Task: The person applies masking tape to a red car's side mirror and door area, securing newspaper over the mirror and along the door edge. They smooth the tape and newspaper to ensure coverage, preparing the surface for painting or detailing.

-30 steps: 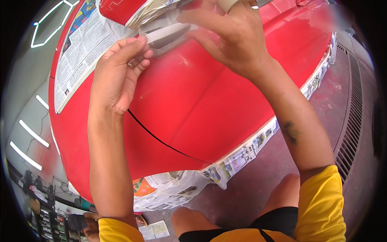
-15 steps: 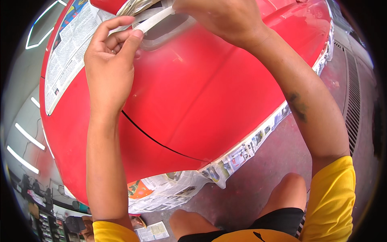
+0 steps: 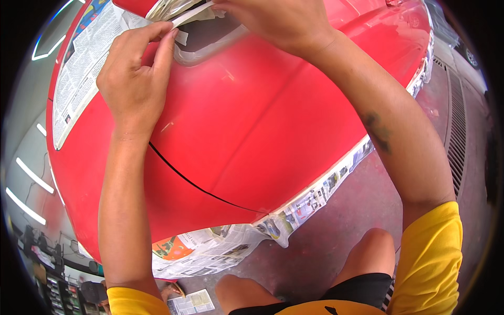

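Note:
A narrow strip of whitish masking tape stretches between my two hands over a red car body panel. My left hand pinches its near end between thumb and fingers. At the top edge of the view, my right hand is closed on the far end, its fingers partly cut off by the frame. Below the strip lies a dark recessed opening in the panel, with a pale, hazy rim. A short loose-looking tape piece sits at the opening's edge beside my left fingertips. Crumpled masking paper fills the opening's far side.
Newspaper covers an area on the left of the car. More newspaper hangs along the near lower edge. A floor grate runs along the right. Low at the left, another person's hand is near a paper sheet.
Both hands have shifted slightly up and left with the tape. The left fingers have closed into a tighter pinch, and more of the dark opening shows.

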### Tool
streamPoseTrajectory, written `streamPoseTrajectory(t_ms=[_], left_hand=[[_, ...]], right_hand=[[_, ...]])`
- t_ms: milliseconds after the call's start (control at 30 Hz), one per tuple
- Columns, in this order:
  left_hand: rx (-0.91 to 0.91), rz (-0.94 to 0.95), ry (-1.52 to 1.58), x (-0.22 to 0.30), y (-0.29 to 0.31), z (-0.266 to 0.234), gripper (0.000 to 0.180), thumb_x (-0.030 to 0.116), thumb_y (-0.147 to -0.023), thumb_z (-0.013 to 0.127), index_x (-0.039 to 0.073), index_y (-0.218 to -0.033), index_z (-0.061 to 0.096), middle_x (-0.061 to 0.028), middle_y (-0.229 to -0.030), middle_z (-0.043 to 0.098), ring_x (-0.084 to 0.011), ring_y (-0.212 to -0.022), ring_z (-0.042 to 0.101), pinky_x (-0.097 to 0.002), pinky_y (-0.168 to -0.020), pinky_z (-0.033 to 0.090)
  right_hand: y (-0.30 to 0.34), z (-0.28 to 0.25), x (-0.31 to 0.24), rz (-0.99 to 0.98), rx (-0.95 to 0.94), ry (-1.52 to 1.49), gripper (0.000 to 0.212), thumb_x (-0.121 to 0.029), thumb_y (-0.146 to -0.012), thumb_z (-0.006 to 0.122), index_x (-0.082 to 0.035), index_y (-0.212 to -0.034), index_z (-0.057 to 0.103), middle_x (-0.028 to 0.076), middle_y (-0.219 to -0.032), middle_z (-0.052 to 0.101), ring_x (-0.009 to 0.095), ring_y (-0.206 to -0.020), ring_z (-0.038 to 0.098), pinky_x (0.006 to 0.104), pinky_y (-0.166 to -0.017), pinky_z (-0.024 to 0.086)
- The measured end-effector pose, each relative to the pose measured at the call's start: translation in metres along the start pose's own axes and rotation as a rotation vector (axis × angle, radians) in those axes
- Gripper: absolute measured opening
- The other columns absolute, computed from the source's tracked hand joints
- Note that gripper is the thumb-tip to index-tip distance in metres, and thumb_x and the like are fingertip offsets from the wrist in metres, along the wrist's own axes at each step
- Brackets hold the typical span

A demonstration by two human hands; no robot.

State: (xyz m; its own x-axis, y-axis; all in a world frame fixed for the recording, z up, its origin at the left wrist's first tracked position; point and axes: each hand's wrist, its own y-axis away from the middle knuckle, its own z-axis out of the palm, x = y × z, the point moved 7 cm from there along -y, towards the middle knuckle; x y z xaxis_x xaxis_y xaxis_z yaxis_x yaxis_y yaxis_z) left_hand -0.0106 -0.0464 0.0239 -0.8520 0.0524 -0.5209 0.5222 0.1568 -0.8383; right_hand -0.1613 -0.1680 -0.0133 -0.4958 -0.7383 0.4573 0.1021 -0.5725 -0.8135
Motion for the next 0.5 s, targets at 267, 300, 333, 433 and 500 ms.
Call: streamPoseTrajectory(t_ms=[267, 300, 333, 433, 500], left_hand=[[-0.006, 0.239, -0.043, -0.005, -0.004, 0.002, 0.016, 0.008, -0.086, 0.088, 0.011, -0.101, 0.083, -0.0007, -0.094, 0.08, -0.0162, -0.084, 0.073, -0.0287, -0.073, 0.058], [-0.007, 0.265, -0.059, -0.006, -0.004, 0.002, 0.016, 0.008, -0.086, 0.088, 0.011, -0.101, 0.083, -0.0005, -0.094, 0.08, -0.016, -0.083, 0.073, -0.0287, -0.072, 0.058], [-0.006, 0.262, -0.077, -0.006, -0.004, 0.002, 0.015, 0.008, -0.086, 0.088, 0.011, -0.1, 0.083, -0.0005, -0.094, 0.08, -0.0159, -0.082, 0.072, -0.0286, -0.072, 0.058], [0.001, 0.242, -0.114, -0.007, -0.005, 0.001, 0.014, 0.009, -0.086, 0.089, 0.011, -0.098, 0.082, -0.0003, -0.092, 0.079, -0.0158, -0.08, 0.072, -0.0282, -0.07, 0.057], [0.016, 0.216, -0.111, -0.005, -0.009, 0.001, 0.014, 0.01, -0.085, 0.09, 0.011, -0.097, 0.082, -0.0002, -0.091, 0.079, -0.0159, -0.079, 0.072, -0.028, -0.07, 0.057]], right_hand=[[0.0, 0.009, 0.011, -0.151, 0.052, 0.041, 0.012, -0.022, -0.08, 0.076, -0.016, -0.086, 0.067, 0.008, -0.096, 0.059, 0.029, -0.099, 0.061, 0.0428, -0.088, 0.051], [-0.001, 0.008, 0.011, -0.158, 0.019, 0.069, 0.012, -0.022, -0.08, 0.076, -0.016, -0.086, 0.067, 0.008, -0.096, 0.059, 0.029, -0.1, 0.061, 0.0426, -0.088, 0.051], [-0.006, 0.0, 0.006, -0.166, -0.014, 0.097, 0.012, -0.023, -0.08, 0.075, -0.016, -0.085, 0.067, 0.008, -0.096, 0.059, 0.029, -0.101, 0.061, 0.0424, -0.088, 0.051], [-0.009, 0.005, 0.006, -0.183, 0.049, 0.094, 0.014, -0.024, -0.08, 0.076, -0.015, -0.086, 0.067, 0.008, -0.097, 0.06, 0.028, -0.103, 0.061, 0.0429, -0.089, 0.051], [-0.004, 0.007, 0.013, -0.187, 0.081, 0.102, 0.016, -0.024, -0.08, 0.078, -0.014, -0.087, 0.067, 0.008, -0.098, 0.061, 0.029, -0.104, 0.061, 0.0436, -0.09, 0.051]])
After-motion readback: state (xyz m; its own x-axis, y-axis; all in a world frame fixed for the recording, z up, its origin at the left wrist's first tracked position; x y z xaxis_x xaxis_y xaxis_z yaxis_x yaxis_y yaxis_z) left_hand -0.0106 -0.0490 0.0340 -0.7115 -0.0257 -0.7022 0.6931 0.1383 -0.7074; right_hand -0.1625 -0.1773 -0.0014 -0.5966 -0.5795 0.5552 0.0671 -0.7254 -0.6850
